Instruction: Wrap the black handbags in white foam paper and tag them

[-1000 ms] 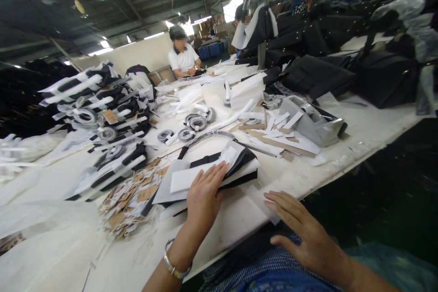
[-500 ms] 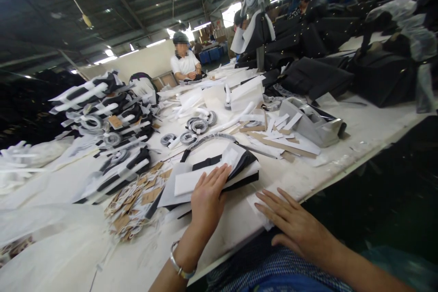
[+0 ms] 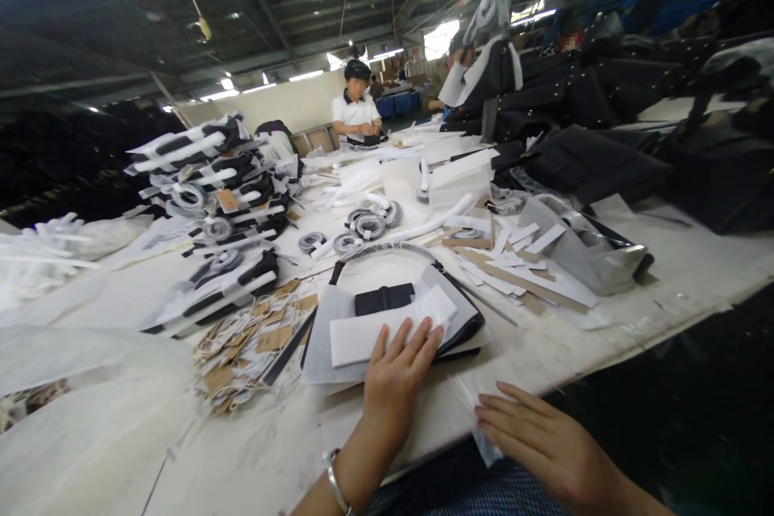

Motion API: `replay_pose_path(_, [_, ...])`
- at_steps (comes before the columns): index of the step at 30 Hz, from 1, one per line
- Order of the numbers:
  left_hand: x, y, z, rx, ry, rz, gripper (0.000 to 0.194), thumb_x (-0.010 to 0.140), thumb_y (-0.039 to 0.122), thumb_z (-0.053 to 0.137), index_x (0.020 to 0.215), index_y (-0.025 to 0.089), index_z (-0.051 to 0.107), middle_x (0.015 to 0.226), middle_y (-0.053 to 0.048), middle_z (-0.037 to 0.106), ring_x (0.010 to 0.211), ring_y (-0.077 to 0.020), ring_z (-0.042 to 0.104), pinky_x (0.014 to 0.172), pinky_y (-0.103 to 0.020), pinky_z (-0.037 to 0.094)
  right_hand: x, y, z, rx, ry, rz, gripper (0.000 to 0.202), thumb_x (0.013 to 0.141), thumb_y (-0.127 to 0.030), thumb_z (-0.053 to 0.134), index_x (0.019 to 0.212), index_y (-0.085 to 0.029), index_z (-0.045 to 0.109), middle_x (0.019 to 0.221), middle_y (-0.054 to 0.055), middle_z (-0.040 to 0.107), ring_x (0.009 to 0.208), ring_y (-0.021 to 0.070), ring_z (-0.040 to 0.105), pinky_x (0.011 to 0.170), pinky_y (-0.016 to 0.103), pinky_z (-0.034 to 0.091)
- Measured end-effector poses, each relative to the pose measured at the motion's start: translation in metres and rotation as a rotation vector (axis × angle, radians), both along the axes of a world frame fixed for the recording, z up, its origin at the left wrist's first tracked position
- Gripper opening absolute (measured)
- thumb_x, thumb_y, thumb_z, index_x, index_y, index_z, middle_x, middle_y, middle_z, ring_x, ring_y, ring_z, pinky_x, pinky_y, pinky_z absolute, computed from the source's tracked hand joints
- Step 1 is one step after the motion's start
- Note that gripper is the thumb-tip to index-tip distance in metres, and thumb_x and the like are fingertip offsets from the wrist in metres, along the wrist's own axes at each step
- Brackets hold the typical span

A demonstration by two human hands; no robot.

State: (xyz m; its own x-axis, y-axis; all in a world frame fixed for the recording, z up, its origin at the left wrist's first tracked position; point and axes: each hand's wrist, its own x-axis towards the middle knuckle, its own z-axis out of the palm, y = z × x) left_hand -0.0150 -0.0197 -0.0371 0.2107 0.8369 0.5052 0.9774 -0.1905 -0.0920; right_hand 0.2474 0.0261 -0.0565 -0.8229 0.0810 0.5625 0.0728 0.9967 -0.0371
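Observation:
A black handbag lies flat in front of me, its wrapped handle arching away towards the back. White tissue paper covers most of its front, leaving a dark strap or flap exposed. My left hand, fingers spread, rests on a white foam strip laid across the bag. At the table's front edge, my right hand is stretched out beside a thin translucent sheet, its fingertips at the sheet; whether it presses on it I cannot tell.
Left of the bag lies a heap of brown tags with strings. Behind it are wrapped bags in a stack and coiled straps. Cardboard and paper strips lie to the right, near black bags. A person sits at the far end.
The bag now lies flatter and squarer to me, with its dark strap or flap more exposed. My left hand stays on the foam strip. The camera view has shifted left.

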Motion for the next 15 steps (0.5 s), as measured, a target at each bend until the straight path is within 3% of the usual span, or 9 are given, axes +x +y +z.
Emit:
replay_pose_path(6, [0.001,0.001,-0.005,0.054,-0.032,-0.012,0.043,0.100,0.018,0.049,0.142,0.030,0.051,0.142,0.001,0.058,0.129,-0.0220,0.057,0.110,-0.048,0.046,0.006,-0.012,0.011,-0.012,-0.047,0.043,0.032,0.099,-0.011,0.044,0.118,-0.011,0.070,0.120,0.009,0.072,0.118,0.0197,0.065,0.111,0.034,0.045])
replay_pose_path(10, [0.002,0.000,-0.007,0.072,-0.047,-0.021,0.042,0.100,0.020,0.050,0.141,0.030,0.052,0.141,0.001,0.060,0.127,-0.0215,0.059,0.109,-0.047,0.047,0.006,-0.016,0.022,-0.012,-0.094,0.066,0.033,0.099,-0.010,0.043,0.120,-0.011,0.069,0.120,0.008,0.072,0.114,0.0202,0.068,0.107,0.033,0.050])
replay_pose_path(15, [0.004,-0.002,-0.008,0.083,-0.061,-0.029,0.042,0.100,0.023,0.052,0.141,0.030,0.051,0.141,0.000,0.059,0.129,-0.0212,0.057,0.112,-0.047,0.044,-0.002,-0.012,0.050,-0.073,-0.105,0.063,0.033,0.098,-0.012,0.046,0.125,-0.013,0.067,0.119,0.009,0.073,0.112,0.0203,0.069,0.105,0.034,0.053])
